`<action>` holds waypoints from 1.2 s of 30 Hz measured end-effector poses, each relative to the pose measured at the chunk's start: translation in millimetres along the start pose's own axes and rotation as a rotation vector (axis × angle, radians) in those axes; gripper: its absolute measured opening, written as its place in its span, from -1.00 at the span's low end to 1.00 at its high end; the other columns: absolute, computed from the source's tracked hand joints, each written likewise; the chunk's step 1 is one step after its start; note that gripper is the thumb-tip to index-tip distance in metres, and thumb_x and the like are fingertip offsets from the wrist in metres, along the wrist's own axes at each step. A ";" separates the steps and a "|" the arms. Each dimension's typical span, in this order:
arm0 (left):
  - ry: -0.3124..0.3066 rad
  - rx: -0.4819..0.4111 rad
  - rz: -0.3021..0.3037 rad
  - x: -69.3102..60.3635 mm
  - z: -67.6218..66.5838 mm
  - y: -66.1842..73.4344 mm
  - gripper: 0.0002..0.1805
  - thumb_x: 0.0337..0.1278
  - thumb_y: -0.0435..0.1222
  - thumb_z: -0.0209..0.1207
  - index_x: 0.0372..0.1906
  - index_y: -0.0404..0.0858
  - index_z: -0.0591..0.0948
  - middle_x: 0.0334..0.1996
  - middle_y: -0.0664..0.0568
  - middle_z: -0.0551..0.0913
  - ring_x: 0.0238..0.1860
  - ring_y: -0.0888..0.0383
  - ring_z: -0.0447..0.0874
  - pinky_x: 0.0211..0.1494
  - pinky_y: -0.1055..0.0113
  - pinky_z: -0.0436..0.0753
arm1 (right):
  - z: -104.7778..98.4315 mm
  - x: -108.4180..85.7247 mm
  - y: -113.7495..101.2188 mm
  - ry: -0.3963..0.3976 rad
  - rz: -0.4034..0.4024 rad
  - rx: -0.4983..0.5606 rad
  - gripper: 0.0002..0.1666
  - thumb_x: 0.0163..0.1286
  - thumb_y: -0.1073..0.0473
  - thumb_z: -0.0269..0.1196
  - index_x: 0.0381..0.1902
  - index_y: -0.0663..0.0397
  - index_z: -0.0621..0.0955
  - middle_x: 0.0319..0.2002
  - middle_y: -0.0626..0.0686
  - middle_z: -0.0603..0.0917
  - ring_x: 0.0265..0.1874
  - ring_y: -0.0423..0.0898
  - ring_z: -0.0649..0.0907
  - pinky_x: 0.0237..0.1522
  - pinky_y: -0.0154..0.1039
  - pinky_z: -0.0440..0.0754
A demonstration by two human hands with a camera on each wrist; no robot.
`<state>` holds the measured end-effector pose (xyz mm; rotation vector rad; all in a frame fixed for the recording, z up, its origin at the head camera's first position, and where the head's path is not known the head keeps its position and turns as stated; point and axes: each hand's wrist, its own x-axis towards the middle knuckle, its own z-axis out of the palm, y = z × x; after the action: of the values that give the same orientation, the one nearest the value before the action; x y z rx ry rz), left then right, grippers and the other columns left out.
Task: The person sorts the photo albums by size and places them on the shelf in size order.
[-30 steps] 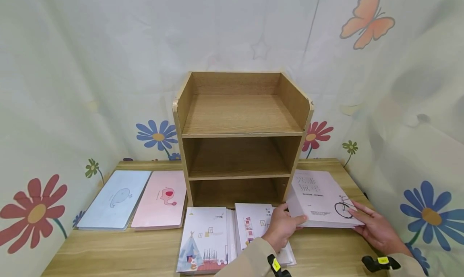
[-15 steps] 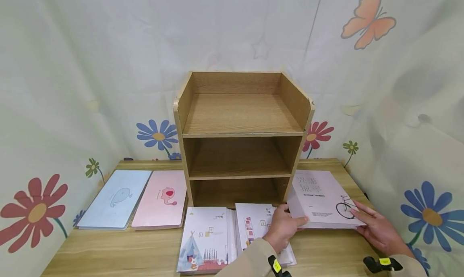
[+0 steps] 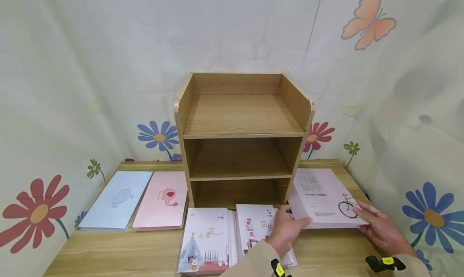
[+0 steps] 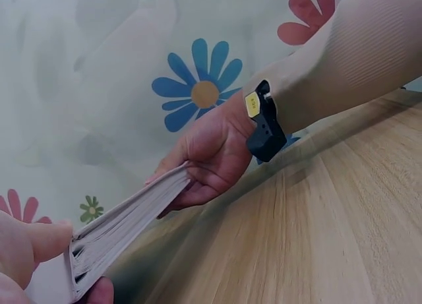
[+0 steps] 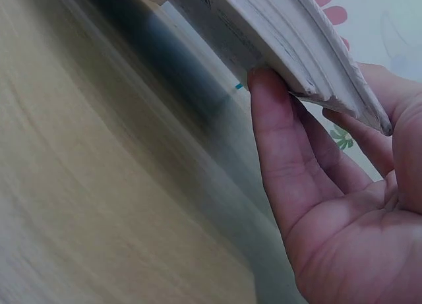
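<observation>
A thick stack of pale pink books (image 3: 322,198), its top cover printed with a bicycle, is held between both hands at the right of the cabinet in the head view. My left hand (image 3: 286,230) grips the stack's near left corner, thumb on top. At the near right corner, my right hand (image 3: 384,232) pinches it, thumb above and fingers below. In the right wrist view those fingers (image 5: 273,132) reach under the layered page edges (image 5: 297,40), off the wooden tabletop (image 5: 112,172). The left wrist view shows the stack (image 4: 125,218) tilted across both hands.
A three-level wooden cabinet (image 3: 243,136) stands at the back middle. A blue whale notebook (image 3: 119,196) and a pink elephant notebook (image 3: 159,200) lie to its left. In front are a tent-cover book pile (image 3: 204,240) and another white book pile (image 3: 253,224), partly behind my left forearm.
The bicycle-cover stack has risen slightly, and both hands have shifted a little to the right with it. Their grip looks the same. The other books stay put.
</observation>
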<state>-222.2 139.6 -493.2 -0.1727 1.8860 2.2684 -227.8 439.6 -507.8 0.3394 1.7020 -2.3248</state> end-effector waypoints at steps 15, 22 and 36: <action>0.008 -0.067 0.033 -2.3 9.7 10.6 -0.25 -0.10 -0.56 0.49 0.24 -0.34 0.39 -0.28 -0.10 0.58 -0.33 0.12 0.68 -0.21 0.29 0.78 | 2.7 -1.3 -17.3 -0.065 -0.099 0.003 -0.57 0.58 0.25 0.14 -0.07 -0.48 0.78 -0.12 -0.24 0.78 -0.20 -0.15 0.79 -0.10 -0.26 0.79; 0.008 -0.060 0.041 -5.1 12.3 20.2 -0.28 -0.10 -0.55 0.49 0.19 -0.31 0.39 -0.28 -0.11 0.57 -0.35 0.11 0.66 -0.25 0.28 0.76 | 1.6 -2.6 -26.3 -0.062 -0.091 -0.032 -0.59 0.59 0.19 0.15 -0.06 -0.55 0.77 -0.12 -0.26 0.76 -0.20 -0.16 0.78 -0.09 -0.27 0.79; 0.019 -0.092 0.065 -11.1 18.5 40.1 -0.31 -0.12 -0.57 0.49 0.13 -0.27 0.40 -0.29 -0.13 0.55 -0.32 0.07 0.68 -0.19 0.15 0.78 | 4.7 -5.0 -47.6 -0.177 -0.156 0.011 -0.54 0.63 0.28 0.04 0.00 -0.39 0.77 -0.06 -0.21 0.79 -0.15 -0.14 0.79 -0.11 -0.22 0.80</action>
<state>-219.5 150.1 -448.9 -0.1478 1.8225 2.4068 -238.8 449.3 -462.0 0.0003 1.6848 -2.3913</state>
